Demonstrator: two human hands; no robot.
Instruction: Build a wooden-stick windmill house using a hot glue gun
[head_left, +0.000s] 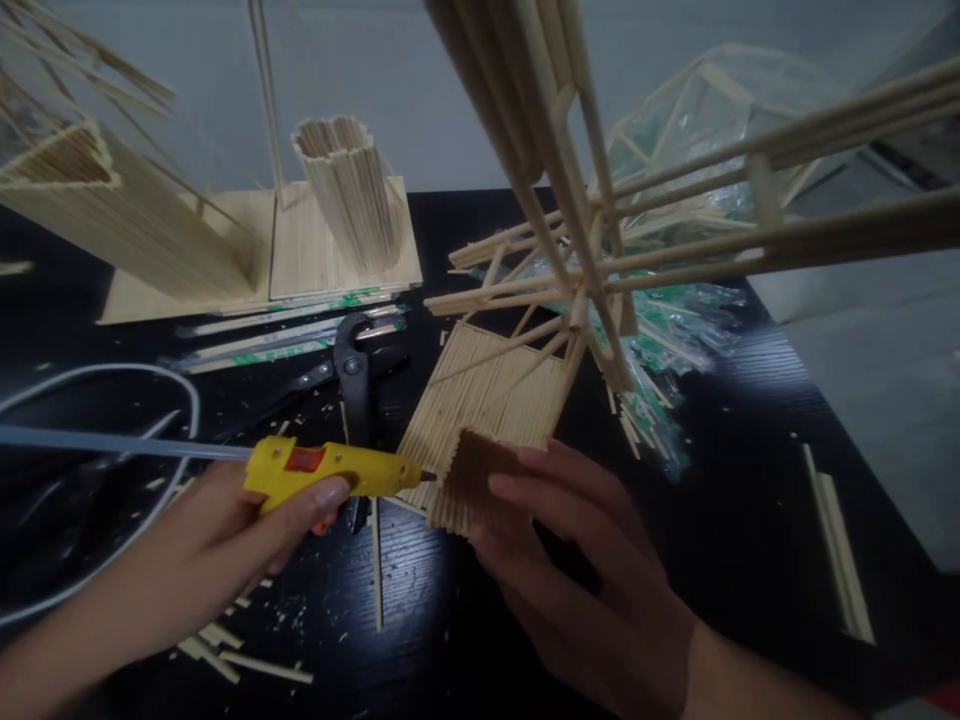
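My left hand (262,535) is wrapped round a yellow hot glue gun (330,470), with a long translucent glue stick (127,441) running out of its back end. The gun's nozzle is at the left edge of a small hollow piece built of thin wooden sticks (480,475). That piece is between the fingers of my right hand (570,550). It sits on or just above the near part of a flat panel of sticks (480,380); I cannot tell whether they touch. A windmill-like frame of sticks (577,260) rises over the panel's far end.
Two stick towers, a triangular one (165,220) and a rounded one (349,195), stand on wooden bases at back left. Black-handled pliers or cutters (351,370) lie behind the glue gun. A white cord (191,400) loops at left. Plastic-wrapped sticks (675,320) lie at right.
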